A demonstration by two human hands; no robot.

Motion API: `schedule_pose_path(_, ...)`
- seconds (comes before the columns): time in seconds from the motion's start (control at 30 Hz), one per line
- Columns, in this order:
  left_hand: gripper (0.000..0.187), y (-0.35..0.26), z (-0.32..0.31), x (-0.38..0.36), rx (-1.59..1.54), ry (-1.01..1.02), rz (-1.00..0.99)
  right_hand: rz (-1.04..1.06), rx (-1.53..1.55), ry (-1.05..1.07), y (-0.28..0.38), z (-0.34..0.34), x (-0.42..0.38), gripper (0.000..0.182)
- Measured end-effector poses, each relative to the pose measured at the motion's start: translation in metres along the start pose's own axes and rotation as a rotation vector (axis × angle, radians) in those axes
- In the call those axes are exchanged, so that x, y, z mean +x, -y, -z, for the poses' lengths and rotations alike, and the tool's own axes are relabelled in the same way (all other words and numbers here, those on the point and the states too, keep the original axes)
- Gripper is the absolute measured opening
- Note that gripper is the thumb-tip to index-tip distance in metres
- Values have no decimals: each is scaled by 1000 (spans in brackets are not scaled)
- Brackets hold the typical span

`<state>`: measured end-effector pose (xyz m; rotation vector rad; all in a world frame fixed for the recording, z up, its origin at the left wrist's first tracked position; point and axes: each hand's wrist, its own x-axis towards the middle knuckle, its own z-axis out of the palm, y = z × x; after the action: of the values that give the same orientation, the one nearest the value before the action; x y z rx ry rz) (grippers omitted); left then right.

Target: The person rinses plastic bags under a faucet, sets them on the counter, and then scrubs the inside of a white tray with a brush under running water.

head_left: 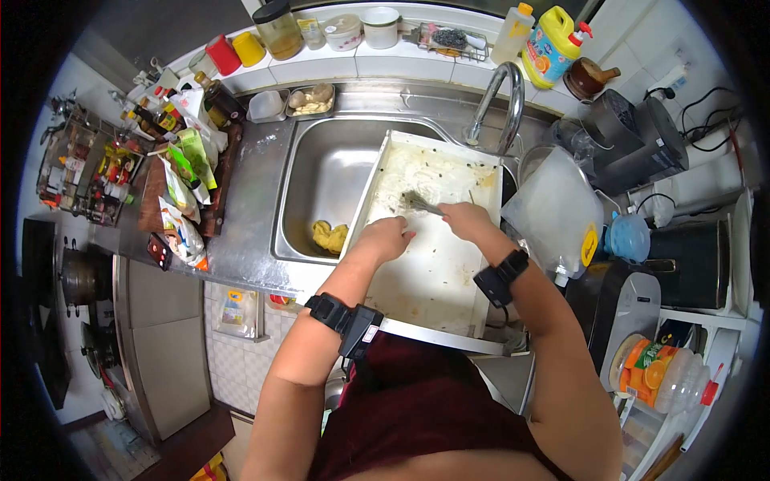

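Observation:
A shallow white drawer-like tray (433,268) lies tilted across the right part of the sink and its front edge, marked with yellowish stains and dark specks. My right hand (465,220) is closed around a small brush (419,202), its greyish bristles touching the dirty tray bottom. A thin end sticks up behind those fingers. Over the left side of the tray is my left hand (387,239), fingers bent and slightly apart, with nothing visible in it. Its fingertips are partly hidden. Both wrists wear black strapped devices.
A yellow cloth (329,236) lies in the steel sink (301,184). The faucet (505,104) arches behind the tray. Bags and bottles crowd a wooden board (152,200) at left. A clear pouch (553,212) and a dark appliance (593,309) stand close at right.

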<state>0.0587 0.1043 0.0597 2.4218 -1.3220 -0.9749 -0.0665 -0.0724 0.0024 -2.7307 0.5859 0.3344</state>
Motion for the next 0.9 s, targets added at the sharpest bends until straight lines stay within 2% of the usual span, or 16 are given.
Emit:
schedule_pose_path(0.07,38,-1,1,-1,-4,-2,-6,-51,-61,19,-9,11,-18,18)
schedule_pose_path(0.2,38,-2,0,-2,5,-7,-33,-352,-98,-62,-20,18,-14,23)
schedule_pose_path(0.33,39,-6,-1,-6,-30,12,-53,-312,-96,-142,-10,1,-4,21)
schedule_pose_path(0.43,39,-8,-1,-6,-48,14,-65,-356,-154,-131,-9,-3,-2,18)
schedule_pose_path(0.47,39,-10,-2,-7,-51,11,-67,-392,-273,-81,-10,0,4,18)
schedule_pose_path(0.57,38,-7,-6,-6,-42,11,-80,-458,-362,23,-40,-29,38,20)
schedule_pose_path(0.67,38,-6,-5,-7,-55,-20,-67,-592,-359,39,-32,-52,47,20)
schedule_pose_path(0.77,34,-10,1,-11,-56,1,-41,-670,-304,154,-14,-52,50,21)
schedule_pose_path(0.83,36,-8,-1,-10,-31,-21,-63,-504,-288,237,11,-13,17,21)
schedule_pose_path(0.9,37,-9,0,-8,-17,-26,-77,-440,-348,175,10,-10,8,19)
